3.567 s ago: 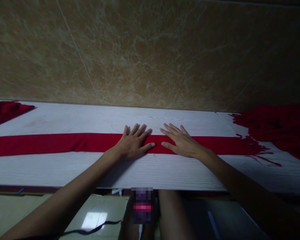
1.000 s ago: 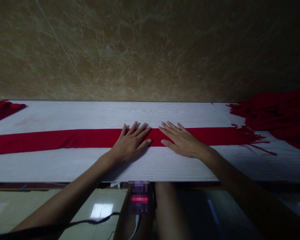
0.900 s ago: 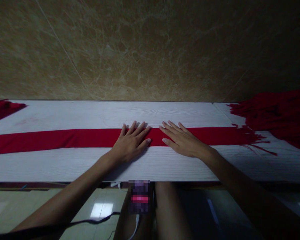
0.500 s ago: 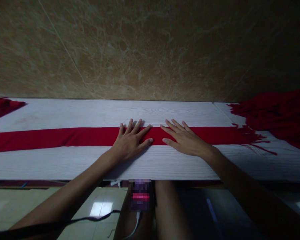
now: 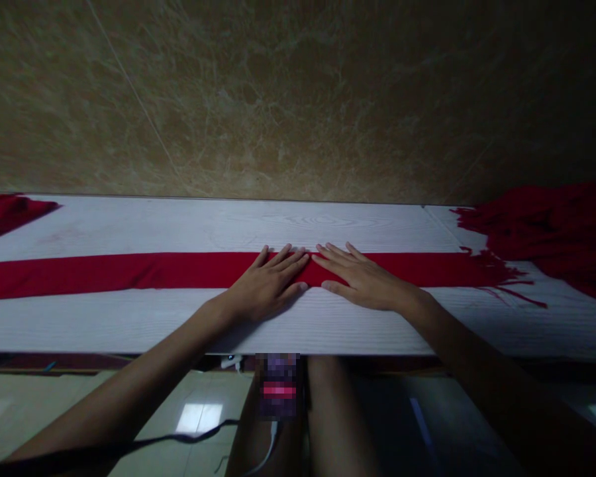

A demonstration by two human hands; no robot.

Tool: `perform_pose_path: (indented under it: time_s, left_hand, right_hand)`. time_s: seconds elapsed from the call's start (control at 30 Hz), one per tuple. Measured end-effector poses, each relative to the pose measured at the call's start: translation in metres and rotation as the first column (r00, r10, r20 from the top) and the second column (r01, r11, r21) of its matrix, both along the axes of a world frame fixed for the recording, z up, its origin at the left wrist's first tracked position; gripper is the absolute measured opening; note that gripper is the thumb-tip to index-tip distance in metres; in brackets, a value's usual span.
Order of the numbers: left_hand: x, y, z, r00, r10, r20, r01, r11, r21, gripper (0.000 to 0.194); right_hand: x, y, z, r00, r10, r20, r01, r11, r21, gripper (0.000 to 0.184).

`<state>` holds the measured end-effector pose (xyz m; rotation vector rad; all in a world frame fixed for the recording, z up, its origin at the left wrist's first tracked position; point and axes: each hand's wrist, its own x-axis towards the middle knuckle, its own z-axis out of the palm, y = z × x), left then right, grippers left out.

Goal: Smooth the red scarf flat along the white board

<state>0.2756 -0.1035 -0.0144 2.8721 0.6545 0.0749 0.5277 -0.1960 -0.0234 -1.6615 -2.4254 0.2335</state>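
A long red scarf [image 5: 189, 270] lies stretched flat across the white wood-grain table [image 5: 129, 324], its fringed end on the right. My left hand [image 5: 268, 281] rests palm down on its middle, fingers outstretched. Close beside it, my right hand [image 5: 360, 278] lies flat on the same strip with the fingers extended. A narrow bit of red fabric shows between the two hands. The left end of the scarf runs out of view.
A heap of dark red fringed cloth [image 5: 551, 232] lies at the table's right end. Another red cloth [image 5: 10, 215] is at the far left. Behind the table is a brown marbled surface [image 5: 298, 119]. A black cord [image 5: 179, 437] crosses below the front edge.
My left hand has slid right along the scarf, and its fingers are closer together. My right hand has barely moved, its fingers now less spread. The gap between the hands has narrowed.
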Motion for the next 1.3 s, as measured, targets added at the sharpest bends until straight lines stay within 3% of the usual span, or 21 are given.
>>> perform_pose_path:
  time_s: [0.4, 0.67, 0.87, 1.1, 1.3]
  left_hand:
    - [-0.025, 0.022, 0.001, 0.998, 0.036, -0.049, -0.037, 0.999, -0.022, 0.068]
    - [-0.025, 0.025, -0.005, 0.999, 0.042, -0.03, -0.042, 0.999, -0.017, 0.068]
    - [-0.026, 0.024, 0.0, 0.997, 0.054, -0.061, -0.056, 0.998, -0.03, 0.071]
    - [-0.002, 0.012, 0.006, 0.999, 0.043, 0.006, -0.043, 0.999, 0.003, 0.075]
    - [0.015, 0.002, 0.004, 0.998, 0.015, -0.054, -0.018, 0.998, -0.055, 0.075]
  right_hand:
    - [0.003, -0.004, -0.005, 0.992, -0.076, 0.101, 0.075, 0.997, 0.013, 0.064]
    - [0.006, -0.002, -0.006, 0.994, -0.066, 0.086, 0.064, 0.998, 0.025, 0.063]
    - [0.003, -0.005, -0.001, 0.991, -0.094, 0.099, 0.094, 0.996, 0.005, 0.068]
    - [-0.003, 0.001, 0.003, 0.991, -0.127, 0.04, 0.123, 0.989, 0.088, 0.072]
    - [-0.003, -0.002, -0.002, 0.991, -0.137, -0.008, 0.137, 0.99, 0.029, 0.071]
